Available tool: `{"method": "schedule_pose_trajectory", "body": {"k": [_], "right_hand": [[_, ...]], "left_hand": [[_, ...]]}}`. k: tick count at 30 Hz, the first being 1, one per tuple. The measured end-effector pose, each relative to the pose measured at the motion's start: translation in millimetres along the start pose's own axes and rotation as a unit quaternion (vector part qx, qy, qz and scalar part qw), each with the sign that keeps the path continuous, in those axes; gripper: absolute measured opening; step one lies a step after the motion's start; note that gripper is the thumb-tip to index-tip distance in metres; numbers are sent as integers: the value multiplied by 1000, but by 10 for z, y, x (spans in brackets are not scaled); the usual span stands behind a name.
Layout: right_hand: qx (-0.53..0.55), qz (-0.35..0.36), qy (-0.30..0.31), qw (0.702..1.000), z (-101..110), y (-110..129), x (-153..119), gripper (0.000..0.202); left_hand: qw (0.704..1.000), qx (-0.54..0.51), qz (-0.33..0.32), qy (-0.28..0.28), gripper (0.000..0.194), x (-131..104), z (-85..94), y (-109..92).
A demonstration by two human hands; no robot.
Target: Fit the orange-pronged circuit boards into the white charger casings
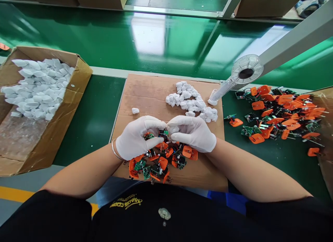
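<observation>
Both my hands wear white gloves and meet over the middle of a cardboard sheet (145, 92). Thumb and fingers of my left hand (139, 136) are closed on a small green circuit board (163, 133) with dark parts. My right hand (194, 132) is pinched close beside that board, its fingertips almost touching the left ones; what it grips is hidden by the glove. Directly below the hands lies a heap of orange plastic pieces (163, 163) with circuit boards and metal prongs. Beyond my right hand are white lumpy pieces (192, 103), and one white piece (135, 110) lies apart.
A cardboard box (70, 96) of white plastic pieces (39, 89) stands at left. On the green table (88, 110), more orange pieces with boards (288, 111) are piled at right. A clear plastic handheld fan (244, 72) leans near a grey metal post (293, 33).
</observation>
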State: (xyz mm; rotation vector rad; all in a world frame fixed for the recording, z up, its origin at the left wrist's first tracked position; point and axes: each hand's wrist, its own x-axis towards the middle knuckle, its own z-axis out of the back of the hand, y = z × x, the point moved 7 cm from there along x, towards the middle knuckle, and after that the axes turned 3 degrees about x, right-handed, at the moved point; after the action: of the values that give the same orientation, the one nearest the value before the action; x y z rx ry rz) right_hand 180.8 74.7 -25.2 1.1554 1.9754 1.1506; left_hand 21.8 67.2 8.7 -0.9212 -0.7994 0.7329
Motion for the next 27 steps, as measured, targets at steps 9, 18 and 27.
{"method": "schedule_pose_trajectory", "body": {"k": [9,18,27], "right_hand": [[11,13,34,999,-41,15,-21,23],[22,-16,41,999,-95,-24,-33,21],[75,-162,100,979,-162,-164,-36,60]], "left_hand": [[999,31,-33,-9,33,7,-19,-52],[995,83,-57,3,23,66,-16,-106],[972,149,-181,-27,12,59,-67,-358]]}}
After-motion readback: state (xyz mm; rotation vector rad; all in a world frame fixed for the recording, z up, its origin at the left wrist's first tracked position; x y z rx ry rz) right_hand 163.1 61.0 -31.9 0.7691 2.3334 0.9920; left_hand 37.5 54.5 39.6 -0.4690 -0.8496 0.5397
